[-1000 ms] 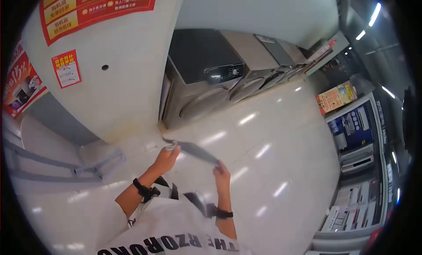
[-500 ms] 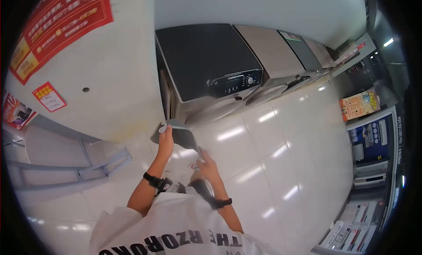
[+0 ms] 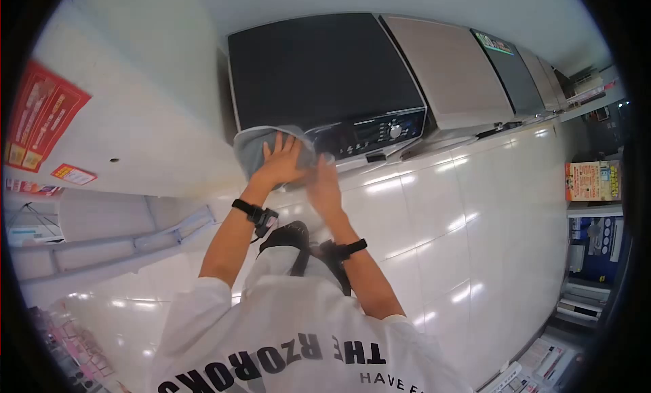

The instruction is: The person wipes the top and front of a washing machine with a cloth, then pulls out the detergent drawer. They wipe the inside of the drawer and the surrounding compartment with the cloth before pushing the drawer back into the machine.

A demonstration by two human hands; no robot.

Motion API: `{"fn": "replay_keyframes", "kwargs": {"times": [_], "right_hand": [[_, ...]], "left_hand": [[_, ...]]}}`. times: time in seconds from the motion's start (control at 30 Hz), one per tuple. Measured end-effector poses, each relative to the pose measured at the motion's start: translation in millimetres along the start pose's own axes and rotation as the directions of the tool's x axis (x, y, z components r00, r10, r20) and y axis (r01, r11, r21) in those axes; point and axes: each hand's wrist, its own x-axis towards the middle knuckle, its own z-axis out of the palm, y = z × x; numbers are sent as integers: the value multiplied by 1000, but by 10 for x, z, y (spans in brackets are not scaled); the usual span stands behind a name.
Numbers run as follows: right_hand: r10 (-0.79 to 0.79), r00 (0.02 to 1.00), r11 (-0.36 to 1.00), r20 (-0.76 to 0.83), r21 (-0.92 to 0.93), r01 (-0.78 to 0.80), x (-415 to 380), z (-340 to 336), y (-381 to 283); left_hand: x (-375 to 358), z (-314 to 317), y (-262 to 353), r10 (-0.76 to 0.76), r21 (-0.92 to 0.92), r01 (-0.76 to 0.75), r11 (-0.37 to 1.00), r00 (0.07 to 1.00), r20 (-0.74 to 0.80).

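A grey cloth (image 3: 252,149) lies against the front left corner of a washing machine (image 3: 319,74) with a dark top. My left hand (image 3: 281,164) presses on the cloth with its fingers spread flat. Close beside it, my right hand (image 3: 325,189) is at the cloth's right edge, just below the control panel (image 3: 369,136). Motion blurs the right fingers, so whether they grip the cloth does not show. A round knob (image 3: 395,130) sits on the panel's right part.
More machines, one with a beige top (image 3: 447,71), stand in a row to the right. A white wall (image 3: 156,122) with red posters (image 3: 46,115) borders the left side. Below it is a pale metal frame (image 3: 102,254). Display shelves (image 3: 590,291) line the far right.
Both hands have moved forward with the cloth, from in front of the washing machine onto its front left corner. My left hand went from gripping the cloth to lying flat on it.
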Motion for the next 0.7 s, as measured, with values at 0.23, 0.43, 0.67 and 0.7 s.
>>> {"fn": "replay_keyframes", "kwargs": {"times": [0.23,0.43,0.67,0.7], "right_hand": [[114,985,969,130,-231,-82,136,294,483],[304,930,935,205,-251,-250,488,-18,565],[239,963,925,-124,-274,-265,623,-102,622],[251,961,909,-120,-313,-276,696,-120,692]], "left_hand": [[345,-16,244,56,59,-51,997,995,-85],[1156,120,628,225,169,-187,968,944,-240],[1417,-6,890,282,145,-253,957,930,-234],[1451,-70,950,285,138,-260,956,935,-213]]}}
